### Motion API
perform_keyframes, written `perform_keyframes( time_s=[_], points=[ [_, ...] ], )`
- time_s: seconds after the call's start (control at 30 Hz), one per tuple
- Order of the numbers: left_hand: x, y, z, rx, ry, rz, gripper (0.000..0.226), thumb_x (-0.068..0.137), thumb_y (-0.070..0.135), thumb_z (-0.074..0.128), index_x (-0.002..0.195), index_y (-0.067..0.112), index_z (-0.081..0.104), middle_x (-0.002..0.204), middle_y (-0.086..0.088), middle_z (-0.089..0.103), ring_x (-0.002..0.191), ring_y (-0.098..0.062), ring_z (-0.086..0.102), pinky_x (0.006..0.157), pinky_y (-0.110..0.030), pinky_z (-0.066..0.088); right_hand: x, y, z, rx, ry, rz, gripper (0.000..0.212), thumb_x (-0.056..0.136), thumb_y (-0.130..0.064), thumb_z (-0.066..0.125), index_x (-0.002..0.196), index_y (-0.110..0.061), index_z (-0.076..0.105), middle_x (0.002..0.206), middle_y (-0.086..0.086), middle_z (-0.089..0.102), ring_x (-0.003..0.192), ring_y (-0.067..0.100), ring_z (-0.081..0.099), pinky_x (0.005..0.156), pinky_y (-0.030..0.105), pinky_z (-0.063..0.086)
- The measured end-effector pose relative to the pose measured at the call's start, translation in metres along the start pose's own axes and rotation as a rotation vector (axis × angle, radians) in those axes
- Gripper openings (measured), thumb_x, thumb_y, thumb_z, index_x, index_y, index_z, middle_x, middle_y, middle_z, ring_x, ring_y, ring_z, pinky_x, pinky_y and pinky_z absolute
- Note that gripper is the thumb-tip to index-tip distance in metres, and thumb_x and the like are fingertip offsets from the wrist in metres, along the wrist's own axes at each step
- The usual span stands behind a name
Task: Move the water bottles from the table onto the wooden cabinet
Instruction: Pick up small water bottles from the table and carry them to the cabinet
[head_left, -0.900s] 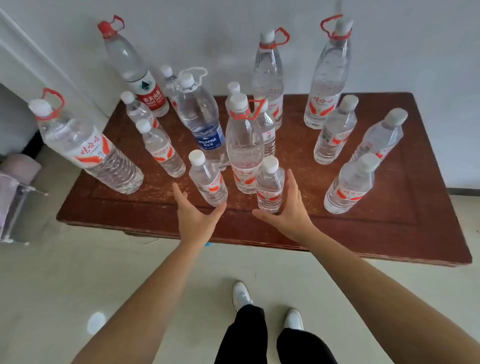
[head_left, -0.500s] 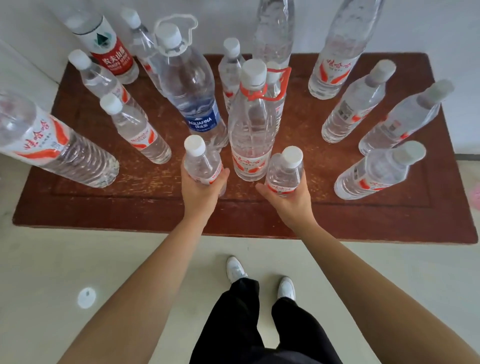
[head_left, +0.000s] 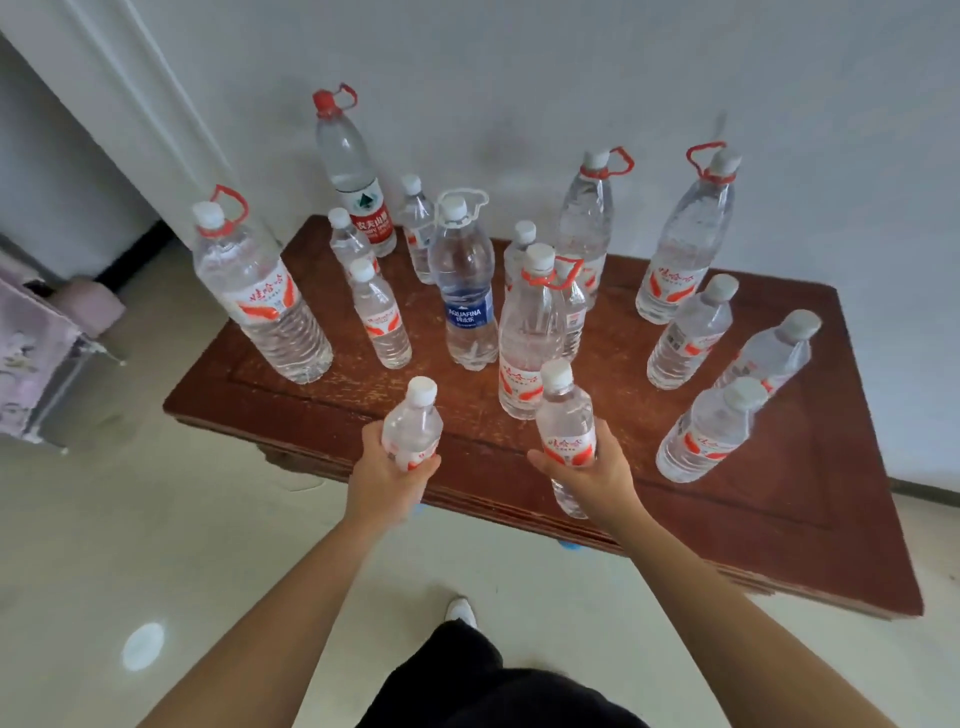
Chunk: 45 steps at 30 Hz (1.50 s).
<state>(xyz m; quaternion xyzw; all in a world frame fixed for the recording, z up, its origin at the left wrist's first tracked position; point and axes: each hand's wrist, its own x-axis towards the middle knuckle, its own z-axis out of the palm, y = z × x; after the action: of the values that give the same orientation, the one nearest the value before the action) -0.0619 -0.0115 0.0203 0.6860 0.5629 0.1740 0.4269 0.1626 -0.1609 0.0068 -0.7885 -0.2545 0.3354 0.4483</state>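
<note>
My left hand (head_left: 384, 475) grips a small clear water bottle (head_left: 413, 428) with a white cap and red label, lifted over the front edge of the dark red wooden table (head_left: 753, 530). My right hand (head_left: 597, 478) holds a second small water bottle (head_left: 566, 426) of the same kind, also raised above the tabletop. Several more bottles stand on the table: a tall one with a red handle (head_left: 530, 338) just behind my hands, a blue-labelled Aquafina bottle (head_left: 465, 291), and a large bottle (head_left: 260, 296) at the left. No wooden cabinet is in view.
Small bottles (head_left: 706, 431) stand at the right side of the table, tall ones (head_left: 680, 239) along the white wall behind. A pale pink piece of furniture (head_left: 31, 364) sits at the left on the light tiled floor. My legs and a white shoe (head_left: 462, 613) are below.
Both hands closed on the two front small bottles and lifted them off the table toward me. The view pulled back and turned left.
</note>
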Motion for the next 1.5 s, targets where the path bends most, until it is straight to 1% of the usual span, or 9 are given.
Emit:
perform_keyframes(
  time_s=[0.1, 0.23, 0.33, 0.5, 0.6, 0.83, 0.93, 1.17, 1.5],
  points=[
    [-0.028, 0.007, -0.028, 0.225, 0.17, 0.122, 0.066, 0.076, 0.037, 0.082, 0.123, 0.025, 0.037, 0.11, 0.003, 0.06, 0.094, -0.024, 0.062, 0.075, -0.037, 0.05, -0.002, -0.019, -0.003, -0.079, -0.009, -0.117, 0.085, 0.051, -0.076, 0.081, 0.121, -0.043, 0.047, 0.12, -0.009, 0.059, 0.11, 0.016, 0.06, 0.095, 0.047, 0.055],
    [-0.083, 0.001, -0.081, 0.594, 0.375, 0.216, 0.075, 0.071, 0.028, 0.086, 0.13, 0.014, 0.042, 0.113, -0.009, 0.062, 0.096, -0.03, 0.064, 0.079, -0.042, 0.054, -0.01, -0.045, 0.02, -0.173, -0.111, -0.271, 0.088, 0.065, -0.047, 0.091, 0.138, -0.027, 0.047, 0.129, -0.003, 0.058, 0.117, 0.019, 0.058, 0.101, 0.045, 0.051],
    [-0.128, -0.023, -0.119, 0.848, 0.432, 0.246, 0.083, 0.06, 0.02, 0.09, 0.127, 0.012, 0.043, 0.109, -0.015, 0.063, 0.091, -0.035, 0.065, 0.08, -0.047, 0.055, -0.029, -0.055, 0.05, -0.284, -0.133, -0.395, 0.076, 0.067, -0.043, 0.089, 0.13, -0.03, 0.048, 0.121, -0.003, 0.063, 0.113, 0.024, 0.06, 0.1, 0.054, 0.05],
    [-0.221, -0.07, -0.171, 1.032, 0.556, 0.152, 0.07, 0.068, 0.012, 0.077, 0.128, 0.014, 0.04, 0.111, -0.018, 0.061, 0.097, -0.04, 0.06, 0.082, -0.055, 0.05, -0.091, -0.077, 0.105, -0.536, -0.174, -0.643, 0.069, 0.069, -0.039, 0.085, 0.13, -0.023, 0.055, 0.114, 0.008, 0.062, 0.107, 0.036, 0.058, 0.101, 0.052, 0.039],
    [-0.283, -0.108, -0.202, 1.104, 0.613, 0.078, 0.069, 0.067, 0.01, 0.078, 0.126, 0.014, 0.042, 0.108, -0.02, 0.06, 0.093, -0.04, 0.061, 0.08, -0.056, 0.049, -0.142, -0.085, 0.142, -0.658, -0.208, -0.858, 0.069, 0.067, -0.036, 0.083, 0.131, -0.032, 0.057, 0.115, 0.005, 0.062, 0.108, 0.036, 0.057, 0.106, 0.057, 0.036],
    [-0.471, -0.217, -0.291, 1.126, 0.695, -0.233, 0.074, 0.063, 0.007, 0.077, 0.126, 0.016, 0.041, 0.104, -0.021, 0.06, 0.09, -0.042, 0.06, 0.079, -0.059, 0.047, -0.321, -0.103, 0.261, -0.739, -0.199, -1.26, 0.077, 0.059, -0.034, 0.094, 0.128, -0.032, 0.058, 0.113, 0.006, 0.064, 0.104, 0.038, 0.06, 0.105, 0.067, 0.035],
    [-0.563, -0.264, -0.328, 1.094, 0.699, -0.419, 0.079, 0.06, 0.006, 0.079, 0.128, 0.017, 0.041, 0.104, -0.018, 0.061, 0.088, -0.041, 0.061, 0.076, -0.056, 0.047, -0.413, -0.109, 0.313, -0.781, -0.262, -1.375, 0.071, 0.07, -0.038, 0.089, 0.132, -0.035, 0.055, 0.121, 0.004, 0.062, 0.114, 0.034, 0.057, 0.11, 0.066, 0.029],
    [-0.77, -0.347, -0.382, 0.958, 0.872, -0.81, 0.067, 0.063, 0.001, 0.073, 0.122, 0.017, 0.045, 0.093, -0.014, 0.058, 0.078, -0.038, 0.059, 0.066, -0.051, 0.047, -0.622, -0.101, 0.42, -0.709, -0.441, -1.693, 0.075, 0.061, -0.038, 0.094, 0.127, -0.033, 0.058, 0.114, 0.005, 0.062, 0.11, 0.033, 0.058, 0.109, 0.07, 0.027],
    [-0.974, -0.432, -0.408, 0.831, 0.964, -1.228, 0.074, 0.066, 0.005, 0.075, 0.129, 0.022, 0.042, 0.111, -0.013, 0.061, 0.095, -0.04, 0.061, 0.081, -0.06, 0.048, -0.86, -0.081, 0.546, -0.513, -0.672, -2.029, 0.076, 0.058, -0.036, 0.095, 0.126, -0.028, 0.061, 0.111, 0.007, 0.061, 0.106, 0.033, 0.059, 0.108, 0.073, 0.027]
  ],
)
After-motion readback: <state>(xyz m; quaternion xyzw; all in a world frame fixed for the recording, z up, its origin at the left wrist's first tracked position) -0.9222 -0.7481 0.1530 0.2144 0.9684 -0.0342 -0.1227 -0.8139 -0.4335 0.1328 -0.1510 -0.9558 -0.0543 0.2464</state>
